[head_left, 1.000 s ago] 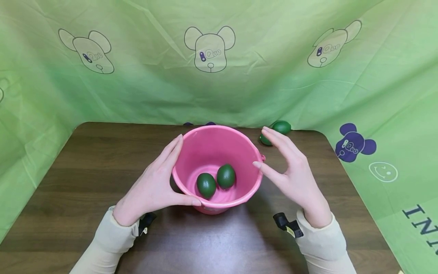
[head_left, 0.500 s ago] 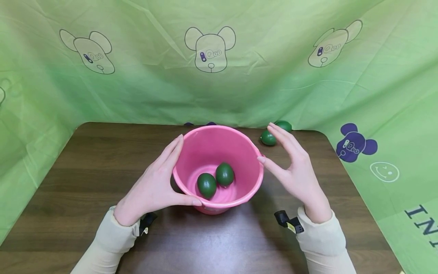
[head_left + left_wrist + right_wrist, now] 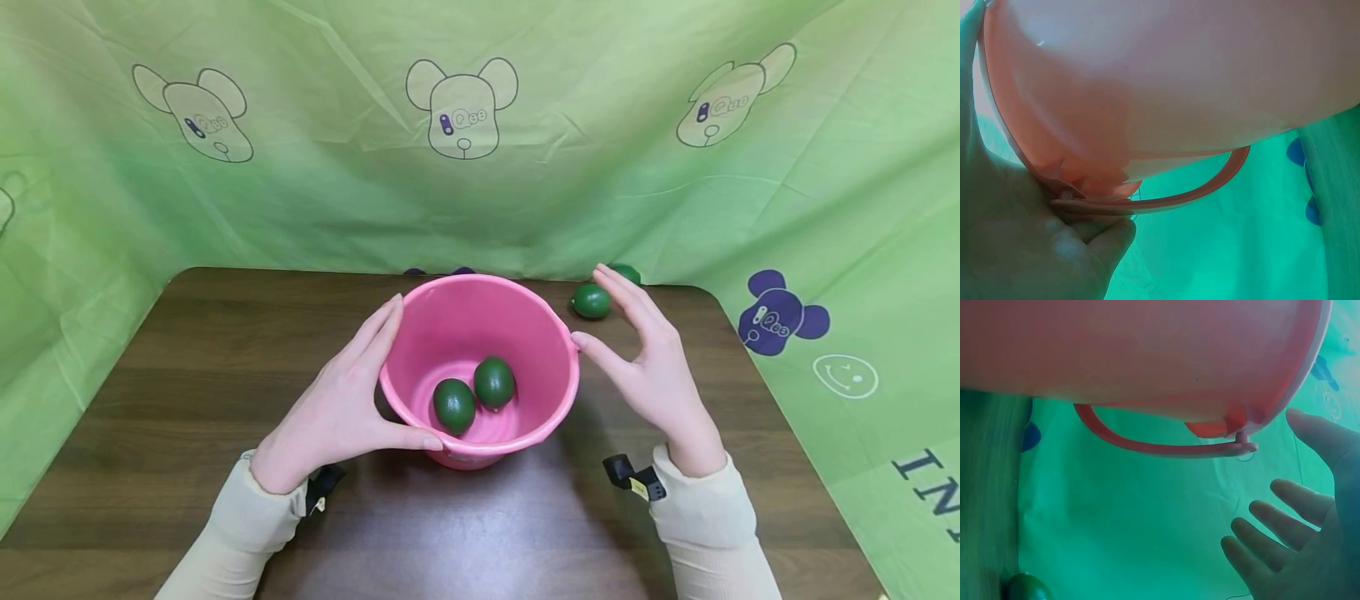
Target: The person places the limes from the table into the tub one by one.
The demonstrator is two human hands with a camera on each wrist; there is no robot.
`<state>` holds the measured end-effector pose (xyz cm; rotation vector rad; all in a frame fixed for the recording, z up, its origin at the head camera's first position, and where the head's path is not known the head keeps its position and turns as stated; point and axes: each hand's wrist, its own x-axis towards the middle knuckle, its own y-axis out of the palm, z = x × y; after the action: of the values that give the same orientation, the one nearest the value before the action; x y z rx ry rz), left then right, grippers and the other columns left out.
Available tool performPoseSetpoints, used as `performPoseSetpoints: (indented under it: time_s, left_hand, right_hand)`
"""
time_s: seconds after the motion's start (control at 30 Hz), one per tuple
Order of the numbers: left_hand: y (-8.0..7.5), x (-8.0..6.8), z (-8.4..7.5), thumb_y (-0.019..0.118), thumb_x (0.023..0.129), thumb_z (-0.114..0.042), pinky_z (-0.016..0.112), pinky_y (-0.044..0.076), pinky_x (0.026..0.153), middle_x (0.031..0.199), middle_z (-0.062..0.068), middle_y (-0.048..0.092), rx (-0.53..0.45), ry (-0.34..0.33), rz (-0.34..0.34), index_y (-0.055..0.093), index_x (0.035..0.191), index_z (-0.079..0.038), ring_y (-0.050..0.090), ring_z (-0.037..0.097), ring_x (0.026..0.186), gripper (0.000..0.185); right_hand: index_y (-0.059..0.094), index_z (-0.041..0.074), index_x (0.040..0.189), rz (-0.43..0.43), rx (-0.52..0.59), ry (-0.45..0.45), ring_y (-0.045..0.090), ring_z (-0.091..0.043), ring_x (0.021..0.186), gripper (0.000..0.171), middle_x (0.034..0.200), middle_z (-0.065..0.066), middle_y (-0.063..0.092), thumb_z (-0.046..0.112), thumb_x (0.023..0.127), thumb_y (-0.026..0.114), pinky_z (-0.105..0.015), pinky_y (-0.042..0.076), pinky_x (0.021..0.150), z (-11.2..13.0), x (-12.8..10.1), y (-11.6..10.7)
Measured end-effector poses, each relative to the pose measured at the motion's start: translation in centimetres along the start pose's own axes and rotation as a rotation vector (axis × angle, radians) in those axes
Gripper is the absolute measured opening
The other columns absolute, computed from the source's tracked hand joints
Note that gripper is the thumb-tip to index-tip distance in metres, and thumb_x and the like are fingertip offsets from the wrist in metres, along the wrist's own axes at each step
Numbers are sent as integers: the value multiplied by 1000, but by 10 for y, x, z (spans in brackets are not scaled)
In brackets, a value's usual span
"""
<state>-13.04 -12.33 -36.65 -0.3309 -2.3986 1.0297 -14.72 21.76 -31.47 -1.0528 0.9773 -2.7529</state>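
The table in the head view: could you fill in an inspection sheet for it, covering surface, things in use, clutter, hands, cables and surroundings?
Surface: brown wood-look table.
Job's things: pink bucket, two green fruits inside; two more fruits near the far edge, right.
Clutter: nothing seen.
Hands: left hand grips the bucket's rim; right hand open beside it, contact unclear.
Cables: nothing seen.
Surroundings: green cloth with printed cartoon heads.
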Motion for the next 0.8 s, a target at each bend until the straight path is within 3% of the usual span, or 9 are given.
performPoseSetpoints:
  time_s: [0.47, 0.8]
  left_hand:
    - [0, -1, 0, 78, 62, -81, 47, 38, 111, 168, -10, 7, -7, -12, 5, 3, 165, -30, 24, 18, 149, 137]
    - [0, -1, 0, 79, 62, -80, 47, 39, 111, 168, -11, 7, -10, -15, 6, 5, 165, -28, 24, 17, 149, 137]
  right_hand:
    - [53, 0, 147, -2, 1, 48, 42, -24, 140, 71, 151, -18, 48, -13, 82, 78, -26, 38, 110, -11, 2, -1]
    - [52, -2, 146, -3, 20, 70, 44, -27, 138, 69, 150, -19, 48, -14, 83, 77, -21, 38, 107, -19, 3, -2]
